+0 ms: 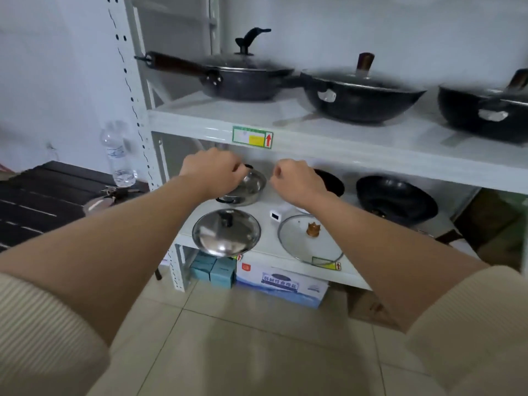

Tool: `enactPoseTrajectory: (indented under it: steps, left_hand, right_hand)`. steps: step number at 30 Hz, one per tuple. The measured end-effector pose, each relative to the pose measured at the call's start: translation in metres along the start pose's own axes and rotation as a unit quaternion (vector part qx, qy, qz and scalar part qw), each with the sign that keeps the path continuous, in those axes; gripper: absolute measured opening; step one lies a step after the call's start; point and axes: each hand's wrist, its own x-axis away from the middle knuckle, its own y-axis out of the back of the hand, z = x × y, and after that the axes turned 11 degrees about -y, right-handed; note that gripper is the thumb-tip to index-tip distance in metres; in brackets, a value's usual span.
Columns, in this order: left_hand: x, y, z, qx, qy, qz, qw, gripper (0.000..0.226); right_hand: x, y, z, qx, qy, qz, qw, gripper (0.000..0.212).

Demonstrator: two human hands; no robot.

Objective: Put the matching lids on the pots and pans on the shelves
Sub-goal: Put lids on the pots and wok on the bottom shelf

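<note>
On the middle shelf [285, 252] stands a small steel pot [248, 190] without a lid. My left hand [213, 170] lies over its left side, fingers curled at the far rim by a black handle. My right hand [297, 178] hovers to the right of the pot as a loose fist with nothing in it. A steel lid [225, 232] with a black knob lies at the shelf's front edge. A glass lid [310, 238] with a gold knob lies beside it. Behind my right hand sit a black pan [333, 181] and an uncovered black wok [397, 201].
The upper shelf [257, 121] carries three dark woks [243, 81] [360, 95] [485, 110], each with a lid on. A small white device [275, 215] sits between the two loose lids. A dark table [43, 195] on the left holds a water bottle [118, 155]. Boxes [283, 284] fill the floor level.
</note>
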Motion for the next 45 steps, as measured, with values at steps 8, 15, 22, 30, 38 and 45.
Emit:
enactPoseTrajectory:
  steps: [8, 15, 22, 30, 38, 45]
  left_hand:
    - [0.036, -0.102, 0.032, 0.019, 0.005, -0.011, 1.0, 0.035]
    - [0.025, -0.167, 0.073, 0.0, 0.058, 0.048, 0.997, 0.024]
    - [-0.054, -0.211, 0.087, 0.033, 0.087, 0.101, 0.991, 0.03]
    - [-0.086, -0.262, 0.123, 0.056, 0.093, 0.13, 0.986, 0.036]
    - [-0.108, -0.306, 0.135, 0.102, 0.058, 0.173, 0.978, 0.034]
    - [-0.13, -0.336, 0.132, 0.122, 0.014, 0.202, 0.972, 0.037]
  right_hand:
    - [0.004, -0.103, -0.013, 0.028, 0.008, -0.024, 0.999, 0.022]
    - [-0.034, -0.165, -0.018, 0.017, -0.002, -0.012, 1.0, 0.027]
    - [-0.112, -0.191, -0.028, 0.024, 0.003, 0.002, 1.0, 0.026]
    - [-0.174, -0.24, -0.006, 0.023, 0.029, 0.04, 0.999, 0.019]
    - [-0.198, -0.259, -0.001, 0.032, 0.031, 0.048, 0.998, 0.015]
    - [-0.223, -0.266, -0.026, 0.042, 0.014, 0.046, 0.998, 0.012]
